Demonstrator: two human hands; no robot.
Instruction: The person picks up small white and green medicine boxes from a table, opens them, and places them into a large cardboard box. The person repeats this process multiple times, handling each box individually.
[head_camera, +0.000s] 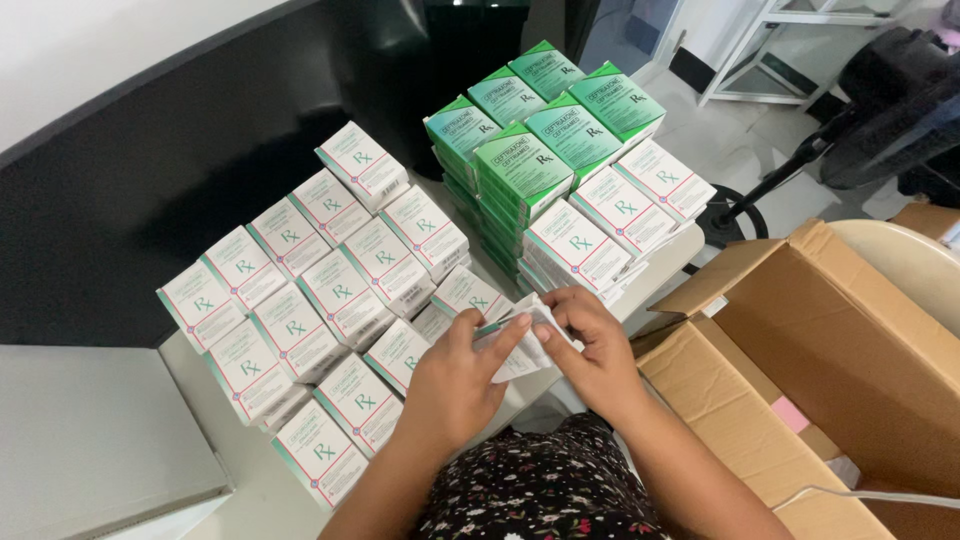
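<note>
Hands meet over the near edge of the worktop (215, 495): the left hand (452, 385) and right hand (597, 352) are both closed, fingers curled, around one small white carton (520, 345) held between them just above the worktop, apparently at its end flap. Judged from the layout, much sorting is done: left of the hands lie rows of white cartons (320, 310) set flat side by side, while beyond them rise a white stack (610, 225) and, farther back, a stack of green cartons (540, 125). To the right, just beside the worktop, an open cardboard box (830, 370) stands with flaps spread; how much remains inside it cannot be told. A black fan (890, 110) stands on the floor behind.
</note>
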